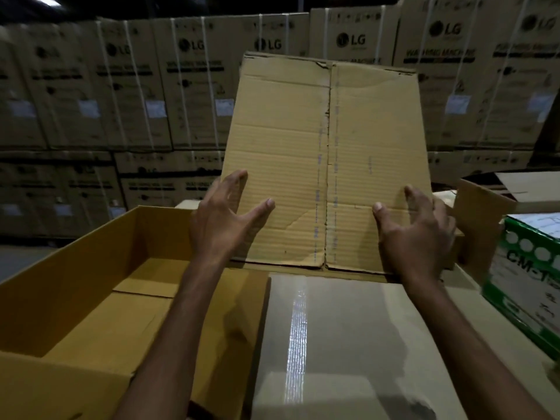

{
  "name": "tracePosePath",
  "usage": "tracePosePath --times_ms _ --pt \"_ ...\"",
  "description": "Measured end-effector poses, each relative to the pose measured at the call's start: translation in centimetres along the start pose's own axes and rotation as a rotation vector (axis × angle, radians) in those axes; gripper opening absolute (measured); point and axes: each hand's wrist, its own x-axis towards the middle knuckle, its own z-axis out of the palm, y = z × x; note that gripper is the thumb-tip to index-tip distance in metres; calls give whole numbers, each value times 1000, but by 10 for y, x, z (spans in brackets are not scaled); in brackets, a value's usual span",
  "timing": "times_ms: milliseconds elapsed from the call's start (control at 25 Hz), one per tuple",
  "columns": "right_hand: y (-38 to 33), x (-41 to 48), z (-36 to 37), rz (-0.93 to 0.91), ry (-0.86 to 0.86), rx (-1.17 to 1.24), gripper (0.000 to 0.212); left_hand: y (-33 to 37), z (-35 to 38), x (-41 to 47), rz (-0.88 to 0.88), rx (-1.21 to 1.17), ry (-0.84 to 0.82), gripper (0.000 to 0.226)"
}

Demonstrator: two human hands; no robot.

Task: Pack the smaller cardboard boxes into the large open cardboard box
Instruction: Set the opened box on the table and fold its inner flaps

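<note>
A smaller cardboard box (303, 131) stands tipped up in the middle, its seamed flap side facing me and its lower edge resting just behind a taped box. My left hand (224, 219) holds its left edge, thumb spread across the face. My right hand (415, 234) holds its right edge the same way. The large open cardboard box (75, 268) lies at the lower left, directly left of my left forearm; the part of its floor I can see is bare.
A closed grey-brown box (333, 328) sealed with clear tape lies in front of me at the lower right. A green and white printed carton (527, 283) sits at the right, with an open brown box (485, 207) behind it. Strapped washing-machine cartons (151, 86) form a wall at the back.
</note>
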Motion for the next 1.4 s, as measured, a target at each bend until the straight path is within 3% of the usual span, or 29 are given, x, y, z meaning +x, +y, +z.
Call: tracePosePath --times_ms 360,600,800,1040,1400 --pt "-126 -16 43 -63 -230 40 69 -57 -127 32 -143 120 -4 71" --pt "-225 -75 122 -94 -188 61 69 -156 -212 66 -125 114 58 69" --pt "-295 -142 198 -14 -240 56 69 -250 -280 102 -134 204 -48 72" --pt "-327 -176 243 35 -334 -105 71 -340 -293 112 -231 166 -281 74" --pt "-351 -181 286 136 -521 -223 66 -400 -285 131 -320 178 -405 64"
